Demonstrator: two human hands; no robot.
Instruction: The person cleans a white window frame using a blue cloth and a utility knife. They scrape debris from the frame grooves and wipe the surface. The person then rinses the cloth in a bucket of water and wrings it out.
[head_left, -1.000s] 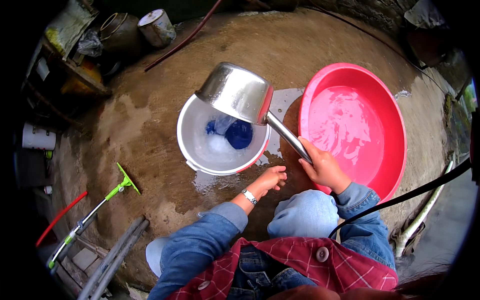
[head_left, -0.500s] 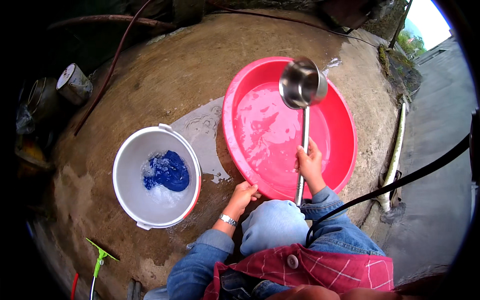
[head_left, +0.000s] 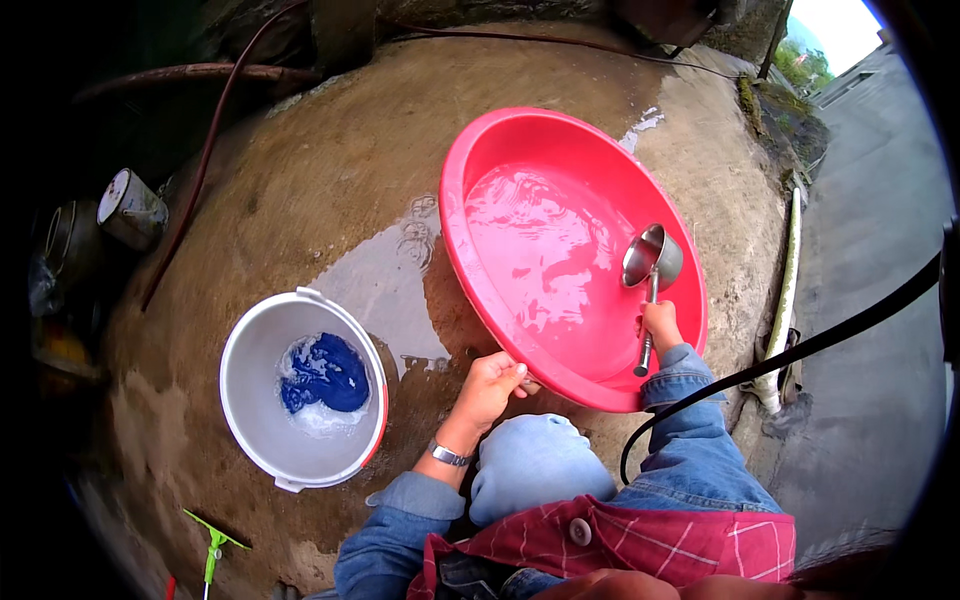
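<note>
A large pink basin (head_left: 655,200) stands in front of me with shallow water in it. Gripping its near-left rim is my left hand (head_left: 487,390), thumb on top and fingers curled beneath the edge. Inside the right side of the basin, my right hand (head_left: 660,326) is closed around the handle of a steel water dipper (head_left: 655,258). The dipper's cup points away from me, above the basin's right part; whether it holds water I cannot tell. To the left stands a white bucket (head_left: 244,385) with a wet blue cloth (head_left: 325,374) and frothy water inside.
Wet concrete floor (head_left: 330,180) lies around the basin, with a puddle between it and the bucket. A green squeegee (head_left: 215,535) is at lower left. A paint can (head_left: 133,208) sits at far left. A black hose (head_left: 840,345) and white pipe (head_left: 785,290) are at right.
My right hand has brought the dipper down and nearer to me, toward the basin's right side. The basin looks more tilted, with my left hand still on its rim.
</note>
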